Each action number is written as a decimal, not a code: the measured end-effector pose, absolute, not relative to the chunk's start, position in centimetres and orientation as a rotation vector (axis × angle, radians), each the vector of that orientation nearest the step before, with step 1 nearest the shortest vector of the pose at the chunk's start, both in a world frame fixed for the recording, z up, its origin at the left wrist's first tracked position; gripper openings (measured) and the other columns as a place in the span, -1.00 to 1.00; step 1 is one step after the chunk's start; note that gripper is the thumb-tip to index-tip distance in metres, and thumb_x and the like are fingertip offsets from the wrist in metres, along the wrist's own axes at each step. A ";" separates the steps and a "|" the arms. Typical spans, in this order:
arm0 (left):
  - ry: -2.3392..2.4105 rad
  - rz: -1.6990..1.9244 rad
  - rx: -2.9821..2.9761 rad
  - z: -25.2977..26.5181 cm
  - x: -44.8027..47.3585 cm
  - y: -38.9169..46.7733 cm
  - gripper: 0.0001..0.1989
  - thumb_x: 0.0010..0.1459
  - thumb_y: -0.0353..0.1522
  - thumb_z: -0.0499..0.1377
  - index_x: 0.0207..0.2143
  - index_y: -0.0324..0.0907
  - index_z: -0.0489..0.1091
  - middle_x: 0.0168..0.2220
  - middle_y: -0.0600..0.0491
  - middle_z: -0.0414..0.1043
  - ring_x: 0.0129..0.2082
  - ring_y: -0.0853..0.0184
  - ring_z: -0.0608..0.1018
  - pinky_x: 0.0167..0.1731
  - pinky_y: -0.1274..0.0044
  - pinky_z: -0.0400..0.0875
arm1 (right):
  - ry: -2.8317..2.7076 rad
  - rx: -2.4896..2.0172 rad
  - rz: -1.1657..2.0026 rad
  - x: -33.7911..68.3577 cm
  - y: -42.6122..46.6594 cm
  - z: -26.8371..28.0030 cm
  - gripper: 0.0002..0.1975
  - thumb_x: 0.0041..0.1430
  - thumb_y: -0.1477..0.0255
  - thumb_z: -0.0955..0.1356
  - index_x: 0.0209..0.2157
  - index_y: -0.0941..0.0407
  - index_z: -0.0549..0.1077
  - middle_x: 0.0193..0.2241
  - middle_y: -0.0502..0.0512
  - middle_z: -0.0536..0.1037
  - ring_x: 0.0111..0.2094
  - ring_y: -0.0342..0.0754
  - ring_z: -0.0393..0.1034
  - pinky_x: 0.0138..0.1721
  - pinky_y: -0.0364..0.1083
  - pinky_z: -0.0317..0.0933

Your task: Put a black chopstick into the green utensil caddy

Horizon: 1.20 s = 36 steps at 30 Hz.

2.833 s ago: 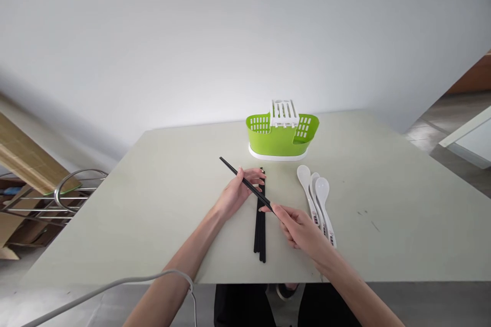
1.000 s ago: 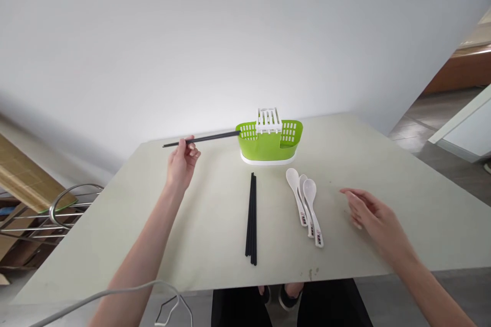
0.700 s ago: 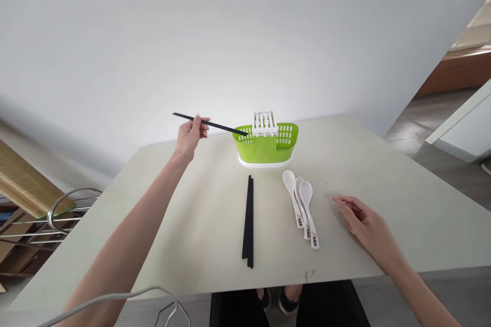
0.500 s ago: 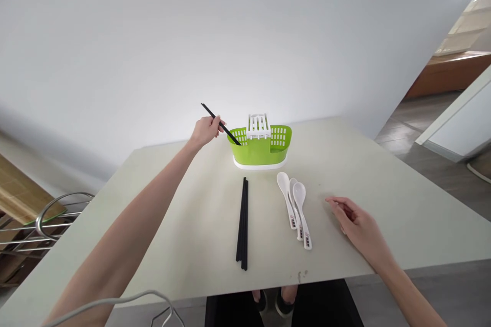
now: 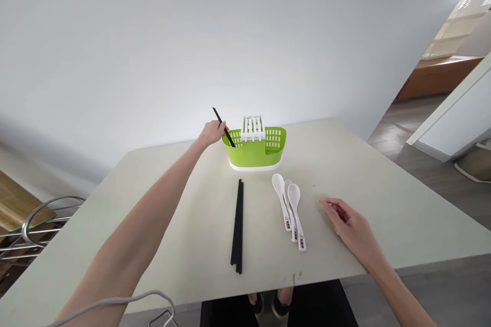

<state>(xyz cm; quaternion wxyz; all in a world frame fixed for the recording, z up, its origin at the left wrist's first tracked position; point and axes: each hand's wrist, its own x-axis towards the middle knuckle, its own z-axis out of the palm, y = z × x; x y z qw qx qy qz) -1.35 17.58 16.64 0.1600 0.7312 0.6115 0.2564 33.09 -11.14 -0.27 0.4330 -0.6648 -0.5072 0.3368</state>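
Black chopsticks (image 5: 225, 130) are pinched in my left hand (image 5: 213, 133), at the left end of the green basket (image 5: 247, 156). They lean up to the left, with their lower ends inside the basket's left compartment. The basket has slotted walls, a white base and a white slatted piece (image 5: 253, 127) across its middle. My right hand (image 5: 351, 225) rests on the table with fingers curled and thumb near the forefinger, nothing visible in it. Just left of it, three white spoons (image 5: 294, 194) lie partly overlapping. Several more black chopsticks (image 5: 238, 230) lie side by side in front of the basket.
The pale table (image 5: 184, 260) stands against a white wall (image 5: 172, 61). A metal rack (image 5: 34, 230) is at the lower left, by a wooden board (image 5: 19, 199). A grey cable (image 5: 126, 298) crosses over my left forearm at the bottom.
My left hand has moved closer to the basket's left rim, and the chopsticks in it stand steeper. The right hand stays by the spoons. The whole view has shifted slightly.
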 end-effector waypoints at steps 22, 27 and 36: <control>1.637 0.949 1.797 4.3 -5.7 8.7 -0.66 0.31 -0.06 0.16 -0.29 -0.15 0.41 -0.42 0.04 0.46 -0.40 0.27 0.45 -0.33 0.47 0.30 | -1.226 -1.726 0.800 33.1 -11.4 -0.3 -0.45 0.27 -0.10 0.31 -0.06 0.06 0.57 -0.50 -0.02 0.37 -0.48 -0.05 0.23 -0.44 -0.09 0.13; 1.397 0.891 1.922 2.5 -5.8 4.4 -0.67 0.31 -0.08 0.17 -0.13 -0.14 0.42 -0.43 0.13 0.39 -0.45 0.35 0.39 -0.39 0.51 0.27 | -1.183 -1.781 0.811 33.1 -11.5 -0.4 -0.45 0.26 -0.11 0.32 -0.04 0.05 0.58 -0.50 0.00 0.42 -0.49 -0.06 0.23 -0.46 -0.10 0.13; 1.217 0.709 2.302 2.3 -5.7 1.5 -0.67 0.17 -0.22 0.34 -0.07 -0.12 0.43 -0.38 0.16 0.44 -0.39 0.36 0.42 -0.09 0.40 0.36 | -1.130 -1.840 0.821 33.0 -11.7 -0.3 -0.50 0.29 -0.07 0.33 -0.02 0.00 0.58 -0.53 -0.05 0.38 -0.49 -0.07 0.21 -0.46 -0.11 0.14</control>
